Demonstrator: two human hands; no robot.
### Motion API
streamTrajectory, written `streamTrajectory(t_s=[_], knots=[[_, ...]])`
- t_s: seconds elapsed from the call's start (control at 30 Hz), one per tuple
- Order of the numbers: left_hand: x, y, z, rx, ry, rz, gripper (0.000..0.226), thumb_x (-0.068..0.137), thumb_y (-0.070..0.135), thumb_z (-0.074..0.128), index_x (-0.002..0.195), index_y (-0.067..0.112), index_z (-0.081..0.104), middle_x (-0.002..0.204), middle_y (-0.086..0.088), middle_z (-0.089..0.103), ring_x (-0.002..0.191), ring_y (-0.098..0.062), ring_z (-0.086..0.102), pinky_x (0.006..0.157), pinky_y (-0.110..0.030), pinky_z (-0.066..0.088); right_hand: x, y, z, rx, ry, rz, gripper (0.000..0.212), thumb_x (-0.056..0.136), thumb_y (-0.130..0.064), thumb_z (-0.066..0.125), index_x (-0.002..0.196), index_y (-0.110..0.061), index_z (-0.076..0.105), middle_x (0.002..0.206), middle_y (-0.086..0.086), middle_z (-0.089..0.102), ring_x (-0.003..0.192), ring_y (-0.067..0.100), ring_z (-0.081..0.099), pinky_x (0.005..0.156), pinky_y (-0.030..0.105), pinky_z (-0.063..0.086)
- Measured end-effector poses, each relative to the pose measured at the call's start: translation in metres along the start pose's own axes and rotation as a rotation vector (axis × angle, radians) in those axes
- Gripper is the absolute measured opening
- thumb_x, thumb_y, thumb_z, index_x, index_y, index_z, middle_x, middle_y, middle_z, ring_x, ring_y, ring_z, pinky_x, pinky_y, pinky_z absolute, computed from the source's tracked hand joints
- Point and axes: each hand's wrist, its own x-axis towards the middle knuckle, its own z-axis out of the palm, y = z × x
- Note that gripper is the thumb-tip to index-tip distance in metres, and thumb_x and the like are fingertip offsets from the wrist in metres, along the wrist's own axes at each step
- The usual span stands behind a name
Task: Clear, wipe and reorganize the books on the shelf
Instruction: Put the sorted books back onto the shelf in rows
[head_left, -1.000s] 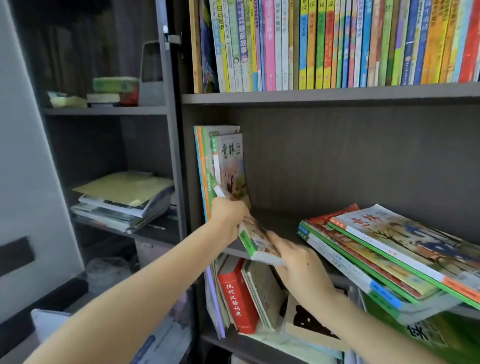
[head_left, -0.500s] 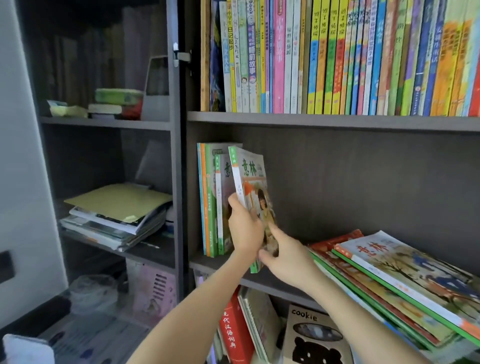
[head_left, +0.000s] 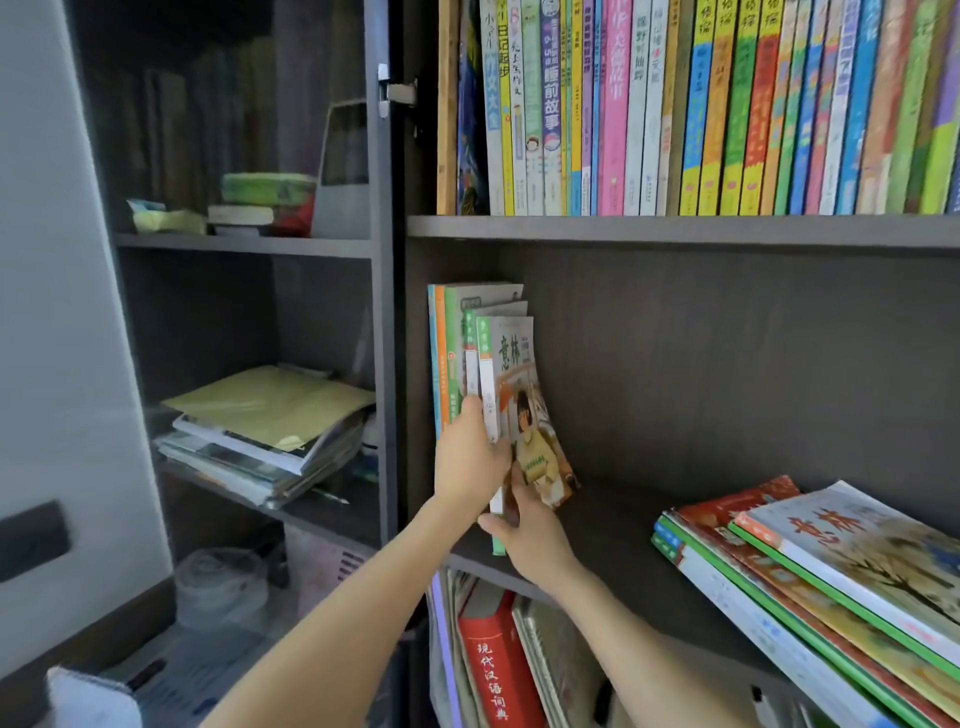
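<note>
- Thin glossy magazine (head_left: 519, 395), cover bowed, stands at frame centre on the dark wood-grain shelf (head_left: 649, 525), beside upright books (head_left: 451, 353).
- Left hand (head_left: 470, 462) grips its spine (fingertips hidden).
- Right hand (head_left: 530, 538) pinches its bottom edge.
- Flat stack (head_left: 831, 566), lower right, cut off.

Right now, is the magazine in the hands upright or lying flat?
Upright, slightly tilted: the magazine stands spine near-vertical on the shelf, beside the standing books.

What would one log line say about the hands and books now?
magazine: nearly upright; left hand: grips its spine; right hand: holds its bottom edge; shelf: middle; flat stack: right side
</note>
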Motion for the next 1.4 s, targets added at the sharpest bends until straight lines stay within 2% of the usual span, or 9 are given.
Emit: streamTrajectory(t_s=[0.17,0.3,0.57,0.7,0.83,1.03,1.13,1.23,1.4], knots=[[0.014,-0.002,-0.002,0.299,-0.024,-0.003,0.036,0.093,0.014,0.058,0.124,0.007,0.043,0.102,-0.007,0.065,0.085,-0.021,0.066,0.064,-0.031,0.057,0.025,0.003,0.020,0.037,0.036,0.042,0.060,0.093,-0.023,0.061,0.146,-0.017,0.033,0.143,0.004,0.048,0.130,0.018,0.046,0.108,0.035,0.038],[0.026,0.000,-0.007,0.503,-0.099,-0.063,0.016,0.095,0.020,0.055,0.104,0.006,0.056,0.095,-0.008,0.063,0.081,-0.023,0.062,0.060,-0.029,0.048,0.047,0.012,0.021,-0.010,0.018,0.047,0.079,0.093,-0.028,0.060,0.154,-0.019,0.011,0.151,0.007,0.038,0.135,0.023,0.041,0.112,0.038,0.034],[0.023,-0.003,-0.013,0.498,-0.104,-0.049,0.025,0.097,0.024,0.052,0.089,0.003,0.061,0.089,-0.014,0.065,0.063,-0.018,0.050,0.046,-0.024,0.033,0.041,0.003,0.010,-0.133,-0.077,0.105,0.084,0.096,-0.028,0.056,0.153,-0.023,-0.005,0.152,0.008,0.036,0.134,0.027,0.041,0.110,0.036,0.033],[0.006,0.004,-0.015,0.490,-0.116,-0.004,0.033,0.097,0.025,0.050,0.082,-0.002,0.061,0.078,-0.018,0.064,0.049,-0.014,0.041,0.040,-0.024,0.027,-0.006,-0.017,-0.013,-0.215,-0.034,0.122,0.067,0.097,-0.025,0.053,0.153,-0.016,0.018,0.151,0.007,0.039,0.136,0.025,0.039,0.111,0.034,0.033],[-0.032,0.024,-0.001,0.428,-0.147,0.122,0.034,0.096,0.026,0.053,0.071,0.004,0.058,0.068,-0.010,0.061,0.063,-0.025,0.060,0.054,-0.031,0.048,-0.086,-0.035,-0.062,-0.398,0.109,0.077,0.044,0.097,-0.034,0.051,0.139,-0.021,0.049,0.134,0.001,0.058,0.120,0.017,0.055,0.099,0.033,0.046],[-0.089,0.063,0.053,0.175,-0.496,0.118,0.038,0.091,0.028,0.057,0.058,0.010,0.057,0.055,-0.004,0.066,0.046,-0.013,0.062,0.063,-0.027,0.055,-0.206,-0.026,-0.174,-0.766,0.466,0.040,0.027,0.089,-0.035,0.062,0.112,-0.025,0.071,0.106,-0.005,0.073,0.093,0.020,0.068,0.077,0.034,0.051],[-0.109,0.088,0.075,0.088,-0.608,0.125,0.038,0.092,0.024,0.055,0.058,0.007,0.060,0.058,-0.004,0.068,0.043,-0.008,0.060,0.060,-0.021,0.052,-0.241,-0.001,-0.239,-0.951,0.381,0.320,0.053,0.084,-0.048,0.063,0.132,-0.026,0.057,0.134,-0.005,0.058,0.119,0.023,0.057,0.094,0.036,0.045],[-0.126,0.104,0.092,-0.053,-0.735,0.028,0.037,0.094,0.022,0.054,0.062,0.005,0.063,0.059,-0.006,0.068,0.039,-0.004,0.053,0.051,-0.017,0.048,-0.264,0.027,-0.278,-0.846,0.166,0.554,0.092,0.074,-0.068,0.056,0.150,-0.024,0.029,0.155,-0.007,0.029,0.142,0.014,0.030,0.110,0.031,0.030],[-0.143,0.112,0.100,-0.263,-0.901,-0.206,0.028,0.095,0.021,0.055,0.072,0.007,0.061,0.061,-0.005,0.062,0.049,-0.014,0.055,0.054,-0.022,0.054,-0.275,0.048,-0.275,-1.075,0.112,0.446,0.085,0.087,-0.066,0.041,0.153,-0.020,0.013,0.160,-0.003,0.011,0.147,0.011,0.010,0.116,0.023,0.011]])
